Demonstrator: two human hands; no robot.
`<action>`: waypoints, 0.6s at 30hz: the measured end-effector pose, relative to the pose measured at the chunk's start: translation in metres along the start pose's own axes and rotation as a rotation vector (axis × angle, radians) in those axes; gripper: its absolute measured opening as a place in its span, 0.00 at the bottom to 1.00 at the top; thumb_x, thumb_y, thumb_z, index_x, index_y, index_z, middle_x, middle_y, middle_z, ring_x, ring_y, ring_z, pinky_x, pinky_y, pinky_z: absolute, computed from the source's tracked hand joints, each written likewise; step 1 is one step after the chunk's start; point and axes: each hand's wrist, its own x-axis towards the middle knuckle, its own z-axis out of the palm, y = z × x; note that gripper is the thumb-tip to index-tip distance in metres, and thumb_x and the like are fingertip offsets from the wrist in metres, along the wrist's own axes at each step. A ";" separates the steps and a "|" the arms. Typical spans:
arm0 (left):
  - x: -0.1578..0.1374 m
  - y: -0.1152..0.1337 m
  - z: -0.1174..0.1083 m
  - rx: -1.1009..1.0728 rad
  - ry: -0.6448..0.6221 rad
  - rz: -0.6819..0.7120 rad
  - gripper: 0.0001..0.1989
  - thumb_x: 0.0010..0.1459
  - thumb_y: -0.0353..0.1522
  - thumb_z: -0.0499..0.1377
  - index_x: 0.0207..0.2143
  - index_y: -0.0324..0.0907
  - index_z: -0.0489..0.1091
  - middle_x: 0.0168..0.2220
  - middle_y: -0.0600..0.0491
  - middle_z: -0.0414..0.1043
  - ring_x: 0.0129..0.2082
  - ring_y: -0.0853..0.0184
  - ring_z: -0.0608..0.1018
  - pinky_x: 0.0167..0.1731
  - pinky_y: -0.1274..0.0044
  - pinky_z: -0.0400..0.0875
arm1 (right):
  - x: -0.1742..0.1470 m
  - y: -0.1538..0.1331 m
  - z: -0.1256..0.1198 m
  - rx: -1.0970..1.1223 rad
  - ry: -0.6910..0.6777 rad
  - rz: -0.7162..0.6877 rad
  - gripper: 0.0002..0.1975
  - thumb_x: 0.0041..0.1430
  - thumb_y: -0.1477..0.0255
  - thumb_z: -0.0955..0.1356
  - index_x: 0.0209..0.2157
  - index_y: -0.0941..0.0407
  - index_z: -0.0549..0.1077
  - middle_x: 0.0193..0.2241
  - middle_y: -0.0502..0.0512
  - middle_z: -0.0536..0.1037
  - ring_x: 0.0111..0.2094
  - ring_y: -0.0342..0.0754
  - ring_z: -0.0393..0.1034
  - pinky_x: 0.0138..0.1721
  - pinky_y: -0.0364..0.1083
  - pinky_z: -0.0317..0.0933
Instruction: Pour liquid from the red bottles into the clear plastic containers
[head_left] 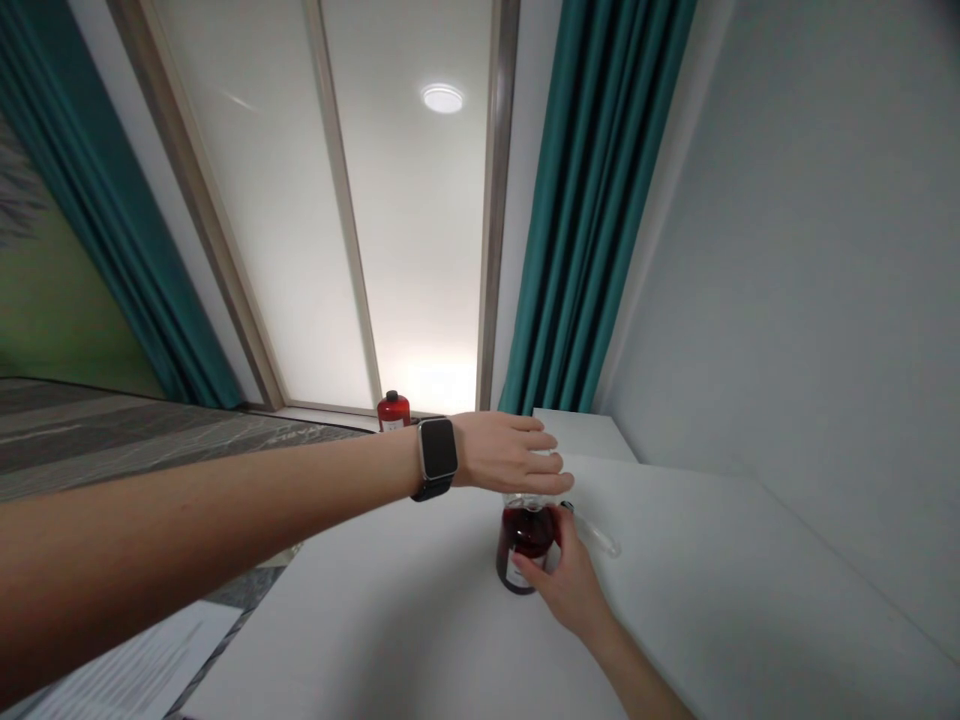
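Note:
A bottle of dark red liquid with a white label stands upright on the white table. My right hand grips its right side, thumb across the label and fingers behind. Flat above the bottle's clear upper part reaches my left hand, fingers stretched out and palm down, with a dark watch on its wrist. That hand hides the top of the bottle, so I cannot tell whether it touches. A clear rod-like or tube-like piece lies just beyond my right hand, its near end hidden.
A second red bottle with a dark cap stands farther back, partly behind my left forearm. A printed sheet is at the lower left. Teal curtains and frosted door panels rise behind the table, a wall to the right.

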 end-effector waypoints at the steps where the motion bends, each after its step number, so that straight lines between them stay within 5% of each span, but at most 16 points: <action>1: 0.000 0.000 0.001 -0.001 -0.002 0.004 0.10 0.67 0.22 0.52 0.45 0.40 0.70 0.42 0.50 0.76 0.42 0.65 0.76 0.45 0.74 0.65 | 0.000 0.000 0.000 -0.001 0.000 0.000 0.32 0.45 0.68 0.73 0.52 0.56 0.60 0.47 0.61 0.74 0.48 0.59 0.71 0.52 0.58 0.63; 18: 0.004 0.000 0.001 -0.035 -0.073 0.021 0.09 0.65 0.24 0.56 0.46 0.42 0.69 0.46 0.49 0.75 0.43 0.64 0.74 0.45 0.73 0.66 | 0.001 0.000 0.000 -0.017 0.023 -0.050 0.29 0.45 0.67 0.73 0.49 0.54 0.63 0.43 0.58 0.76 0.44 0.57 0.73 0.47 0.56 0.66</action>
